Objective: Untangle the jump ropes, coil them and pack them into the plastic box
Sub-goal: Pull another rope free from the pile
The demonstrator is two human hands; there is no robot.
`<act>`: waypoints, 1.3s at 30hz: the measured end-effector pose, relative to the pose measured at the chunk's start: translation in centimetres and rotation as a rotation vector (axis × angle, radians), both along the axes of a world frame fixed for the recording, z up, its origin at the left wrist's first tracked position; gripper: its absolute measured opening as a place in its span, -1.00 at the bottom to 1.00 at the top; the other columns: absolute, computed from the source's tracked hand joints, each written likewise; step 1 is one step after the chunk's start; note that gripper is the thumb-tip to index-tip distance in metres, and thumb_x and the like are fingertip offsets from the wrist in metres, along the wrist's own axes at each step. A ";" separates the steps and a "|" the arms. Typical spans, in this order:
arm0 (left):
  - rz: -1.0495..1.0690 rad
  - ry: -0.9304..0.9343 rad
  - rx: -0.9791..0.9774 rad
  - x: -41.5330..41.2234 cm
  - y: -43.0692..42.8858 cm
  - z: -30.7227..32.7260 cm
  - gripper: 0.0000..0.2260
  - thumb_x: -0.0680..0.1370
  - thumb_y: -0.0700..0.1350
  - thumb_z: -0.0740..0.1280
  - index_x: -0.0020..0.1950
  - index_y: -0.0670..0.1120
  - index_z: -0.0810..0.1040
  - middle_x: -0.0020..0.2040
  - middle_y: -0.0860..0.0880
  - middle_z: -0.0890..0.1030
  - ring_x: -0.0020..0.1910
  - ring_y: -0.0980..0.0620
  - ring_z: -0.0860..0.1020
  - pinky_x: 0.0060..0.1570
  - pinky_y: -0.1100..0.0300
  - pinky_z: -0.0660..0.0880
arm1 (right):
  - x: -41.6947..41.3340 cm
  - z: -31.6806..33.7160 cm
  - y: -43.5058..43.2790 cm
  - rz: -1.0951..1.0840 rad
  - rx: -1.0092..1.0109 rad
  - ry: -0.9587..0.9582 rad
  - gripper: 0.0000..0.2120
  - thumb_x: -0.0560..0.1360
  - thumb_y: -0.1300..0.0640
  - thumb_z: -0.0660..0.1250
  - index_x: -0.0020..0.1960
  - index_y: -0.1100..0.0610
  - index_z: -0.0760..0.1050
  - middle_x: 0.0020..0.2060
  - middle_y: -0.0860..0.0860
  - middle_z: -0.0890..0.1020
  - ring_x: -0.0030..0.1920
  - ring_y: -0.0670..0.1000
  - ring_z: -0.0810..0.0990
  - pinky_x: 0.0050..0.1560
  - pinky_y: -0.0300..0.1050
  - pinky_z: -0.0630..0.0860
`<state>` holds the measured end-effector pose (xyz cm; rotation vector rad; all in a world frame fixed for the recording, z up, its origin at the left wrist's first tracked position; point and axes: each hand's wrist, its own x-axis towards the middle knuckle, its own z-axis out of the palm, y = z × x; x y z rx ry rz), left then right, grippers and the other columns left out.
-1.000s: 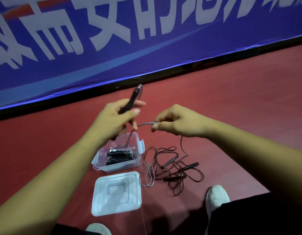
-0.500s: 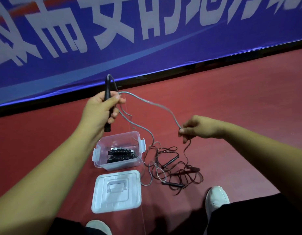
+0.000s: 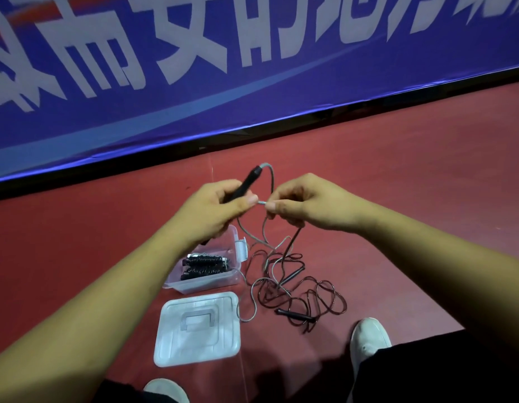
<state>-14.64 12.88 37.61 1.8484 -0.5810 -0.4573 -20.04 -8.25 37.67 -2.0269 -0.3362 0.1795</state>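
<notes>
My left hand (image 3: 211, 210) grips the black handle (image 3: 246, 181) of a grey jump rope, its tip pointing up and right. My right hand (image 3: 307, 203) pinches the grey rope (image 3: 271, 175) close beside the left thumb. From both hands the grey cord hangs down into a tangle of dark red rope (image 3: 307, 289) on the floor, with black handles (image 3: 294, 315) lying in it. A clear plastic box (image 3: 205, 282) stands below my left wrist and holds a coiled black rope (image 3: 205, 264).
The box's clear lid (image 3: 198, 328) lies flat on the red floor in front of the box. My white shoes (image 3: 368, 335) are at the bottom edge. A blue banner (image 3: 252, 68) runs along the far side of the floor.
My hands were spread apart with a stretch of grey rope between them. Now they have come together, the right hand bringing the rope up to the left thumb, forming a loop.
</notes>
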 end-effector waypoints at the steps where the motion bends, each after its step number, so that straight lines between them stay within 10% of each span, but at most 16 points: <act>1: 0.046 0.053 -0.098 0.1 0.0 0.2 -0.87 0.54 -0.08 0.38 -0.19 -0.06 0.52 -0.42 0.00 0.35 -0.52 0.07 0.20 -0.61 0.33 0.15 | 0.2 -0.4 -0.4 0.008 -0.037 0.014 -0.82 0.58 0.12 0.34 -0.12 0.20 0.60 -0.37 0.15 0.58 -0.34 -0.03 0.52 -0.22 -0.12 0.47; 6: 0.157 0.213 -0.408 1.2 1.0 0.7 -0.84 0.50 -0.14 0.40 -0.19 -0.10 0.44 -0.40 0.04 0.35 -0.43 0.10 0.24 -0.65 0.36 0.16 | 0.8 -3.6 -3.0 0.049 -0.131 0.235 -0.83 0.61 0.14 0.29 0.00 0.25 0.55 -0.10 0.08 0.68 -0.07 -0.07 0.56 0.16 0.08 0.50; 13: 0.337 0.319 -0.603 2.2 1.6 1.6 -0.87 0.60 -0.17 0.27 -0.15 -0.06 0.43 -0.38 0.02 0.41 -0.47 0.14 0.33 -0.65 0.37 0.16 | 0.6 -4.8 -3.3 0.068 -0.218 0.280 -0.75 0.63 0.06 0.26 -0.09 0.19 0.59 -0.21 0.12 0.68 -0.17 -0.04 0.62 0.00 -0.13 0.53; 17: 0.324 -0.146 -0.071 2.6 2.7 1.9 -0.93 0.62 -0.25 0.28 0.04 -0.15 0.55 0.07 -0.06 0.66 -0.42 0.08 0.56 -0.60 0.36 0.26 | 0.6 -3.7 -2.3 -0.117 0.022 0.180 -0.68 0.64 0.06 0.25 -0.15 0.25 0.60 -0.47 -0.01 0.43 -0.47 -0.01 0.37 -0.40 -0.15 0.34; 20: 0.154 -0.106 -0.011 1.3 2.0 1.6 -0.88 0.62 -0.26 0.27 0.10 -0.12 0.56 0.29 0.04 0.60 -0.37 0.07 0.64 -0.61 0.34 0.23 | 0.4 -1.8 -1.4 -0.094 0.022 0.085 -0.68 0.62 0.04 0.27 -0.17 0.20 0.63 -0.48 -0.06 0.40 -0.45 -0.01 0.32 -0.41 -0.15 0.28; 26: -0.152 -0.101 0.171 -0.8 0.1 1.3 -0.85 0.62 -0.21 0.28 0.11 -0.28 0.53 -0.38 -0.01 0.61 -0.62 0.22 0.42 -0.61 0.40 0.24 | -0.4 1.0 0.3 -0.004 0.189 0.025 -0.69 0.63 0.12 0.25 -0.19 0.27 0.60 -0.49 0.10 0.31 -0.44 0.04 0.22 -0.41 -0.07 0.16; 34: -0.139 0.028 -0.065 -0.7 0.0 0.7 -0.92 0.63 -0.15 0.28 0.12 -0.08 0.49 -0.16 -0.23 0.64 -0.46 -0.11 0.48 -0.64 0.30 0.23 | -0.7 0.4 0.2 0.038 0.278 0.077 -0.65 0.57 0.08 0.28 -0.10 0.40 0.56 -0.46 0.11 0.26 -0.42 0.04 0.20 -0.38 -0.08 0.21; 39: -0.060 0.041 -0.074 -0.8 -0.6 0.3 -0.95 0.58 -0.17 0.31 -0.02 -0.14 0.48 -0.47 0.03 0.42 -0.58 0.12 0.29 -0.63 0.33 0.19 | -0.3 0.2 0.3 -0.024 0.171 -0.016 -0.74 0.61 0.12 0.28 -0.17 0.26 0.56 -0.49 0.09 0.48 -0.45 0.00 0.44 -0.34 -0.22 0.42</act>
